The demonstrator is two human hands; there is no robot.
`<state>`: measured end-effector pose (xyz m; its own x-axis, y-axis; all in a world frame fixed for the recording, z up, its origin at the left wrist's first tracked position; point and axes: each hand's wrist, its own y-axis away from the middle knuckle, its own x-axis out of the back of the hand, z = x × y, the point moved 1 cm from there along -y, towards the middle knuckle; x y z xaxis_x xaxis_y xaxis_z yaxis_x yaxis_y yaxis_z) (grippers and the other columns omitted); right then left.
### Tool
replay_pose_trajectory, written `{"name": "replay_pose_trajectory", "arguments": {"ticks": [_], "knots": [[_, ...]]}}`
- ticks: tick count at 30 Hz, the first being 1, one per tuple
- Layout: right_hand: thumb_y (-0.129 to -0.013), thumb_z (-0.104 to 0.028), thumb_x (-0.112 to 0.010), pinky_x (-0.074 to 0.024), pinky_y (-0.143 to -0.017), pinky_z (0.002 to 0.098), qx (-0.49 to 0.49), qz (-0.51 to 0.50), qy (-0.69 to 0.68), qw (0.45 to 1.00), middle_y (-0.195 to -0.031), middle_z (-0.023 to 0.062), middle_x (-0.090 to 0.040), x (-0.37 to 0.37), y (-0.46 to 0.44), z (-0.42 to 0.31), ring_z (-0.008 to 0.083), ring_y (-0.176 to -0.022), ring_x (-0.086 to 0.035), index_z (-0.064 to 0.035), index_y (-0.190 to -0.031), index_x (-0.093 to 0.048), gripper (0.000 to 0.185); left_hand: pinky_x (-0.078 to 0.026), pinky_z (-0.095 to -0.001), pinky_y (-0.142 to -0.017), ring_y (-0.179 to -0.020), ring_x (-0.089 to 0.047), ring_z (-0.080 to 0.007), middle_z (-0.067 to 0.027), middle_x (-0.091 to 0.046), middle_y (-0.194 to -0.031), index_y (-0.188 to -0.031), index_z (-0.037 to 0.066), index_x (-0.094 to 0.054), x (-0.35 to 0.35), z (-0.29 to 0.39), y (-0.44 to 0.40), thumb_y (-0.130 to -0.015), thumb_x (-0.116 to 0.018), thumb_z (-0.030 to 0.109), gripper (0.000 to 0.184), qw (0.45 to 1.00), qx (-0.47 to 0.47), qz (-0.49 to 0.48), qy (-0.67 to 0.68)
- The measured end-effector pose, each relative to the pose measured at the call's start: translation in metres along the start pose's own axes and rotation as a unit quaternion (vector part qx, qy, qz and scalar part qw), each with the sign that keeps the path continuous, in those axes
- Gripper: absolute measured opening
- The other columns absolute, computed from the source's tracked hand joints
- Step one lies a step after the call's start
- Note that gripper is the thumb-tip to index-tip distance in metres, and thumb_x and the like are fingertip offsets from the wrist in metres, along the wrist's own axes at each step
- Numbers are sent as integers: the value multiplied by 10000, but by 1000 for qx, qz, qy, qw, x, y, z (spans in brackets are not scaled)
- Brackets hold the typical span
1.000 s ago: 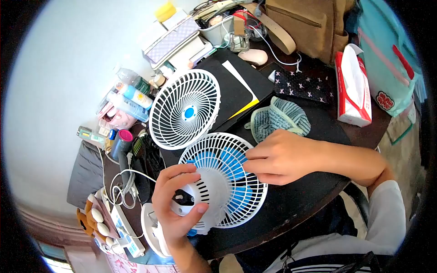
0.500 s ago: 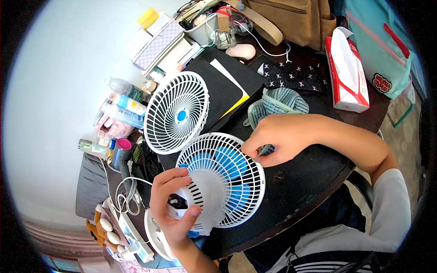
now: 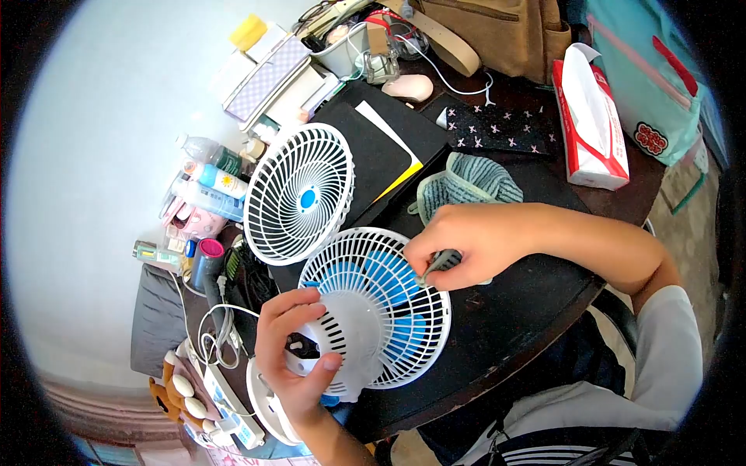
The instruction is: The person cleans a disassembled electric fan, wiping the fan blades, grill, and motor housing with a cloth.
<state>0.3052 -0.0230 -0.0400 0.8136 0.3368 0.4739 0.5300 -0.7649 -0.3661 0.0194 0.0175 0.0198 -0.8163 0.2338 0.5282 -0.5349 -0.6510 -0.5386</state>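
My left hand (image 3: 291, 342) is curled around the white motor housing of a small electric fan (image 3: 361, 330), fingers and thumb on either side of it. The fan's rear grille faces up, with blue blades (image 3: 408, 334) showing through the ribs. At the grille's upper right rim, my right hand (image 3: 474, 245) is closed on a grey-blue striped cloth (image 3: 470, 180). One bit of the cloth pokes out between its fingers at the rim; the larger part spreads behind the hand. A detached white front grille (image 3: 299, 194) with a blue centre lies just beyond the fan.
A black folder (image 3: 381, 132) and a red-and-white tissue pack (image 3: 592, 120) lie on the dark table (image 3: 497, 334). Bottles (image 3: 214, 179) stand along the wall. A white cable (image 3: 203, 314) and power strip (image 3: 233, 412) are at the left. Bags (image 3: 497, 35) sit at the back.
My right hand has shifted slightly left along the rim, drawing the cloth with it, and more cloth shows between its fingers. The left hand and fan stay almost in place.
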Motion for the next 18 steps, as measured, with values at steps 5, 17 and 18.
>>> {"name": "replay_pose_trajectory", "arguments": {"ticks": [5,17,18], "knots": [[-892,-89,-699,-538,-725,360,-34,-28,17,999,-864,106,-734,5,1,6,252,-764,-709,-10,-985,-690,122,-496,-384,-917,-1056,-647,-283,-192,-676,-1162,-1049,-3,-729,0,1,0,-731,-823,481,587,1000,14,7,3],[-909,-100,-694,-535,-731,344,-83,-31,-1,996,-894,105,-751,8,0,1,212,-781,-711,1,-1001,-693,136,-494,-384,-922,-1055,-646,-285,-192,-673,-1160,-1042,-7,-726,-1,2,1,-731,-823,501,603,1000,16,14,1],[-910,-100,-693,-535,-728,345,-97,-43,12,994,-896,105,-752,9,1,0,212,-779,-712,1,-1001,-693,136,-494,-385,-922,-1055,-646,-285,-192,-673,-1160,-1041,-7,-726,-1,1,1,-731,-823,501,603,1000,15,14,0]]}}
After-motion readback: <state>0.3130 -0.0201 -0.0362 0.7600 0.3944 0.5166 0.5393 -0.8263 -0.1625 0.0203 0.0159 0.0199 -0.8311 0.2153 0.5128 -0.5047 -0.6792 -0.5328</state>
